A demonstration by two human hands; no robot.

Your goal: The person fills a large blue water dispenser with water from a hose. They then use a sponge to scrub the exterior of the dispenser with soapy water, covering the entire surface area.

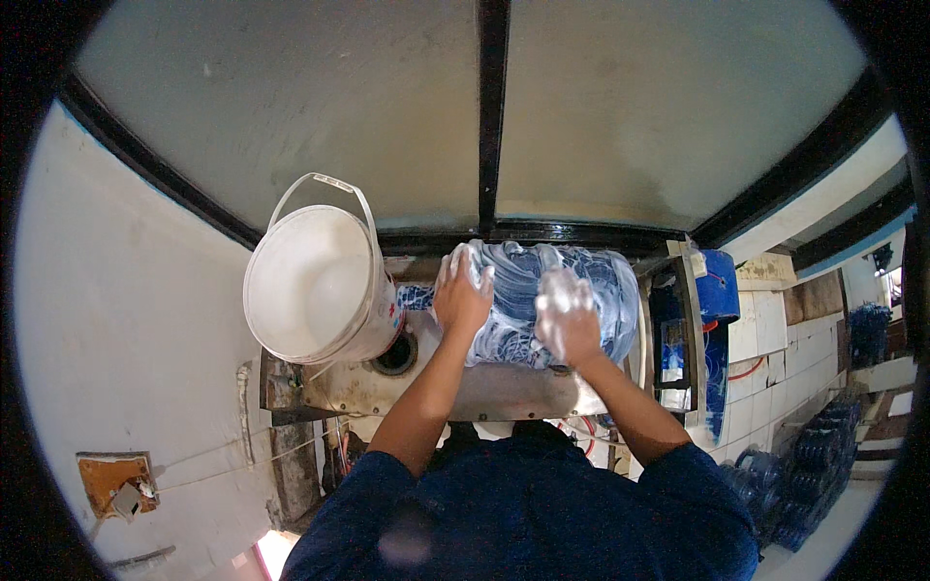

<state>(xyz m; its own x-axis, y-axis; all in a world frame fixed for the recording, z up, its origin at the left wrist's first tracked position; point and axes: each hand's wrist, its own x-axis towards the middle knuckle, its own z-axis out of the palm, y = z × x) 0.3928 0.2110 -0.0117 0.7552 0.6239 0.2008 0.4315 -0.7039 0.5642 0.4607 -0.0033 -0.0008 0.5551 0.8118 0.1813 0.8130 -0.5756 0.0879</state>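
A large clear-blue water jug (518,281) lies on its side in front of me, smeared with white foam, its neck pointing left. My left hand (463,295) grips the jug's shoulder near the neck, with suds over the fingers. On the jug's body, right of its middle, my right hand (567,315) presses down with curled fingers thickly coated in foam. Whatever it may hold is hidden by the suds. Left of the jug's neck stands a white plastic bucket (315,281), its handle raised.
The jug rests over a worn metal counter (504,392) with a round dark hole (395,356) beside the bucket. A frosted panel wall with black frames rises behind. To the right are a blue container (717,286) and, on the floor, several blue jugs (804,474).
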